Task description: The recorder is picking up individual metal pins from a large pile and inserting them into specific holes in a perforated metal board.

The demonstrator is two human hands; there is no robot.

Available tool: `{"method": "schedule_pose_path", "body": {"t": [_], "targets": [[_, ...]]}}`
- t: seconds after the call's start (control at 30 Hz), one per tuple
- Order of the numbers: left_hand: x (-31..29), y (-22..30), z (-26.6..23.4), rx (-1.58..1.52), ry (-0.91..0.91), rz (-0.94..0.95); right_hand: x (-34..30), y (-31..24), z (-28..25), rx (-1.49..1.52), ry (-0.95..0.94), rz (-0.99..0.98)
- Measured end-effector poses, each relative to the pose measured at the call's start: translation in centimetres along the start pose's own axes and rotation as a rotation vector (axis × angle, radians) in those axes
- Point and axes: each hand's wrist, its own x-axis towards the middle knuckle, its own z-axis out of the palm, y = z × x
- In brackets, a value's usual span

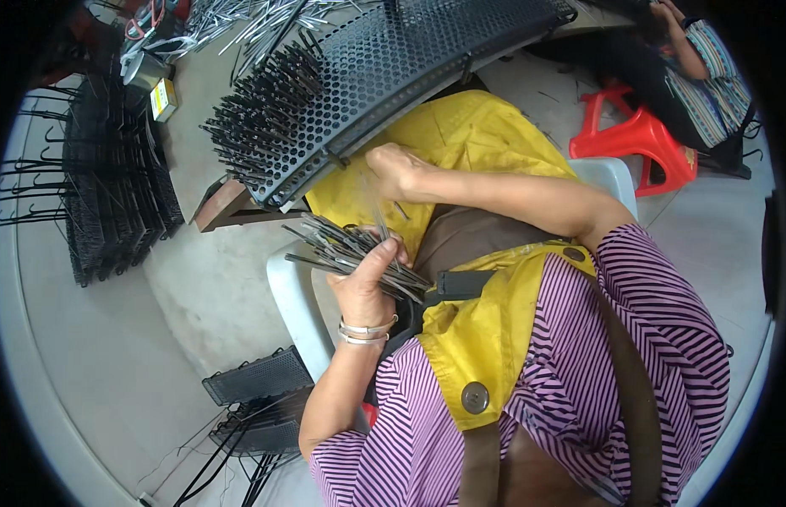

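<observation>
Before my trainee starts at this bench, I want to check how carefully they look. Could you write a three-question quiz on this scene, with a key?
1. Multiple choice: what does the person's left hand hold?
A) a pair of scissors
B) a bundle of thin rods
C) a folded cloth

2. True or false: a red plastic stool stands toward the person's right side.

3. Fill in the blank: the dark upright pieces on the black perforated panel crowd toward its ____ end, as pictured.

Key: 1. B; 2. True; 3. left
</observation>
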Motion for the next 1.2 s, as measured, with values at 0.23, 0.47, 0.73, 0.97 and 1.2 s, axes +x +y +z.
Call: {"method": "schedule_pose_path", "body": {"t": [0.23, 0.47, 0.73, 0.97, 1.2], "targets": [[0.4, 0.1, -0.2, 0.008, 0.001, 0.026, -2.4, 0.0, -1.9, 0.605, 0.210, -0.110], [1.2, 1.1, -0.9, -0.110, -0.016, -0.014, 1.5, -3.8, -8.2, 0.695, 0.580, -0.343], [0.8, 0.9, -1.2, -0.130, -0.003, -0.020, 5.5, -4.8, -8.5, 0.351, 0.914, -0.611], [1.0, 1.4, -0.9, -0.123, -0.009, -0.037, 6.9, -5.1, -8.1, -0.027, 0.814, -0.748], [1.1, 1.4, -1.2, -0.126, -0.039, -0.041, 7.8, -8.7, -9.6, -0.279, 0.468, -0.497]]}}
